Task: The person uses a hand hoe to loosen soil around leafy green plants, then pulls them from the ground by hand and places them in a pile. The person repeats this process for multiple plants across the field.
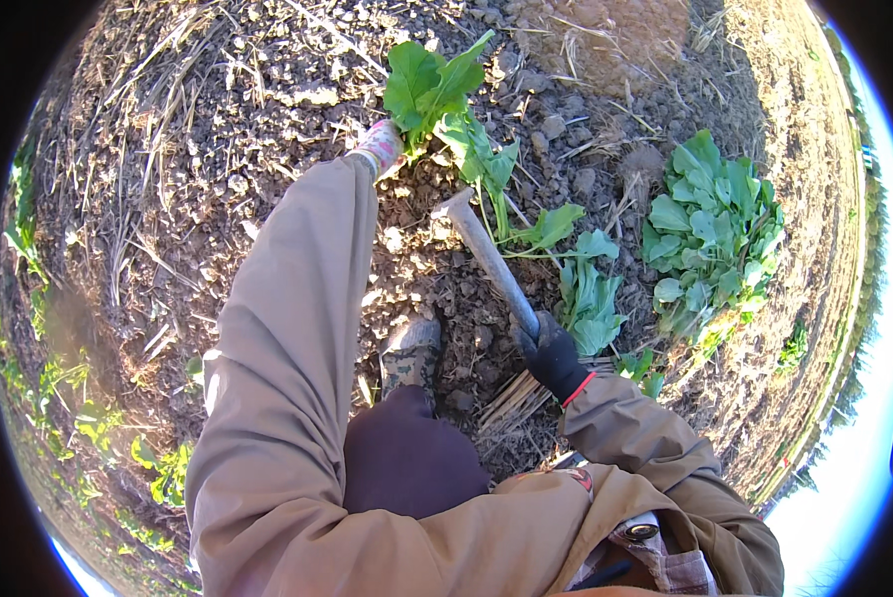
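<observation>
My left hand [383, 146], in a pale patterned glove, is at the base of a leafy green plant [433, 83], its fingers partly hidden by the stems. In a black glove with a red cuff edge, my right hand [554, 357] grips the handle of a short hoe [491, 260]. The hoe's head end points up and left, close to the soil below the plant. Between the two hands, loose leafy plants [495, 168] lie on the ground, and another bunch of leaves [592, 306] lies just above my right hand.
A large heap of leafy greens [707, 224] lies to the right on dry, cloddy soil. Straw stalks [517, 403] are beside my right forearm. My boot [410, 351] stands between my arms. More green plants [166, 474] grow at the lower left.
</observation>
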The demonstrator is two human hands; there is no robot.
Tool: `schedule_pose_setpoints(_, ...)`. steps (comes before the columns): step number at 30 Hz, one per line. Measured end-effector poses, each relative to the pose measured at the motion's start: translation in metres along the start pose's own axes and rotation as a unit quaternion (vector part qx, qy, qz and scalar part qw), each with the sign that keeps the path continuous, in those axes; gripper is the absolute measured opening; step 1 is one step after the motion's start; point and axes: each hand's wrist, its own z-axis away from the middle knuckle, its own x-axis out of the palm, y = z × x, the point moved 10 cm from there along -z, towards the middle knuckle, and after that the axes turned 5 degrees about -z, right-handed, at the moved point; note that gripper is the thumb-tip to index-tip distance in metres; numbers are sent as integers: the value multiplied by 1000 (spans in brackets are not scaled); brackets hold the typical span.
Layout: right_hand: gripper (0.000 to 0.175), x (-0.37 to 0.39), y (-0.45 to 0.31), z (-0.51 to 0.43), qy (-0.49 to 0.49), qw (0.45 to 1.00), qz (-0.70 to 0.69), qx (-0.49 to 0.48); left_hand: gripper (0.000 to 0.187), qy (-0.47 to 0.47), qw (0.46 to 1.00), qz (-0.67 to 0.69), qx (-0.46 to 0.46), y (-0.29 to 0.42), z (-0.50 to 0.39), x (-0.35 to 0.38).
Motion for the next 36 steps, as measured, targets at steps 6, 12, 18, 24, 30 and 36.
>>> schedule_pose_setpoints(6, 40, 29, 29, -33, 21, 996, -6, 87, 40, -86, 996, 1, 29, 47, 43, -43)
schedule_pose_setpoints(12, 36, 17, 24, -23, -15, 987, -67, 144, 54, 31, 920, 388, 45, 81, 120, -106)
schedule_pose_setpoints(18, 35, 14, 20, -34, -29, 989, -70, 125, 36, 193, 839, 508, -27, 48, 175, -123)
schedule_pose_setpoints(24, 37, -13, 3, 55, 10, 987, -159, -15, 23, 198, 854, 472, -93, 58, 224, -92)
schedule_pose_setpoints(30, 43, 62, 47, 115, -136, 926, -309, 169, 31, 137, 853, 495, -92, 118, 225, -75)
schedule_pose_setpoints(36, 45, 37, 36, 109, -230, 955, -174, 74, 24, 83, 917, 388, 26, 179, 225, -60)
